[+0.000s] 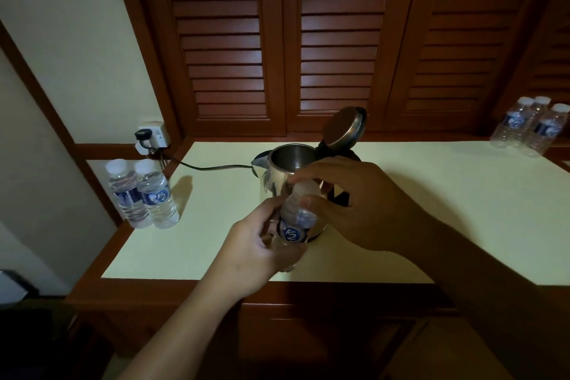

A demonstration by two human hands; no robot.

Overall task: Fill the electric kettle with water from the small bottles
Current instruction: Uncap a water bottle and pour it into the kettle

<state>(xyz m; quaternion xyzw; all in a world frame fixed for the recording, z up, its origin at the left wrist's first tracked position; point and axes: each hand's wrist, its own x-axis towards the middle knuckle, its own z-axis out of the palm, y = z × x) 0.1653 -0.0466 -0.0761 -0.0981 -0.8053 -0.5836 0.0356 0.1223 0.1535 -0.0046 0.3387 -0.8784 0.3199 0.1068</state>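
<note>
A steel electric kettle (279,168) stands in the middle of the cream counter (216,241) with its lid (344,126) flipped up and its mouth showing. In front of the kettle my left hand (262,251) grips the body of a small water bottle (296,216) with a blue label, tilted a little. My right hand (354,203) is closed around the bottle's white cap end, thumb and fingers pinching it. Two full small bottles (142,191) stand at the counter's left edge. Three more bottles (529,126) stand at the far right.
The kettle's black cord (209,167) runs left across the counter to a wall socket (152,136). Dark wooden louvred doors (308,40) rise behind the counter. A wooden frame borders the counter's front edge.
</note>
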